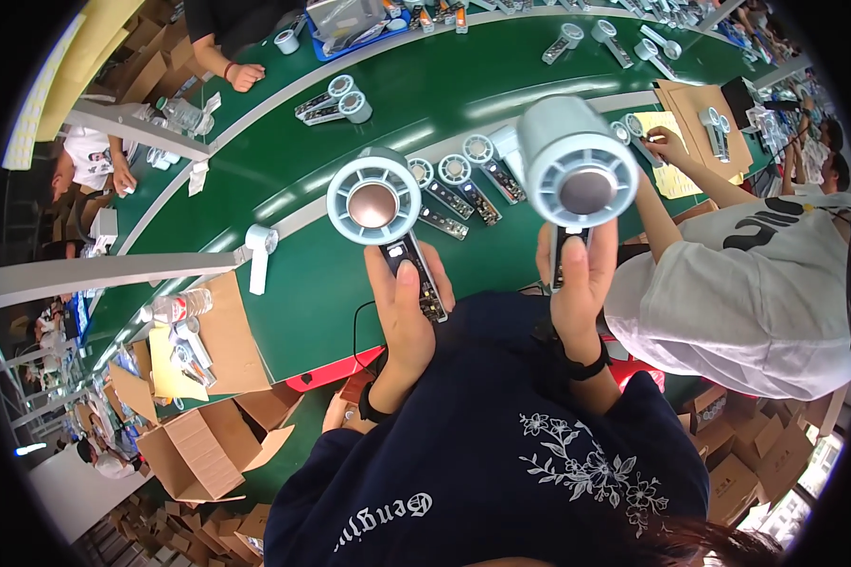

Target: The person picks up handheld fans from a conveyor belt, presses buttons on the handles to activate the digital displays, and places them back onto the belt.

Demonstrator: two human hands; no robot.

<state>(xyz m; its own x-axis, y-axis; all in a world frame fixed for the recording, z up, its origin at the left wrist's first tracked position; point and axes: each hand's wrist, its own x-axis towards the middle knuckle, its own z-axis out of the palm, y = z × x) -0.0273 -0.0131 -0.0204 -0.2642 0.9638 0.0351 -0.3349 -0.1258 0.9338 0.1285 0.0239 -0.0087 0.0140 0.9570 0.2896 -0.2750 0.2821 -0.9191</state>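
Note:
My left hand (409,307) is closed round the handle of a pale blue handheld fan (373,200), its round grille facing me and a dark circuit board showing along the handle. In my right hand (581,279) is a second pale blue handheld fan (577,156), gripped by its handle and held up nearer to me, so it looks larger. Both fans are upright, side by side and apart. Behind and between them, several similar fans (455,170) lie on the green table (303,326) with their circuit boards exposed.
A lone fan (260,248) lies at the left, near a metal post (113,279). Two more fans (342,102) rest on the green conveyor (265,142). To my right a co-worker's hand (669,148) reaches over yellow paper (673,184). An open cardboard box (203,454) stands lower left.

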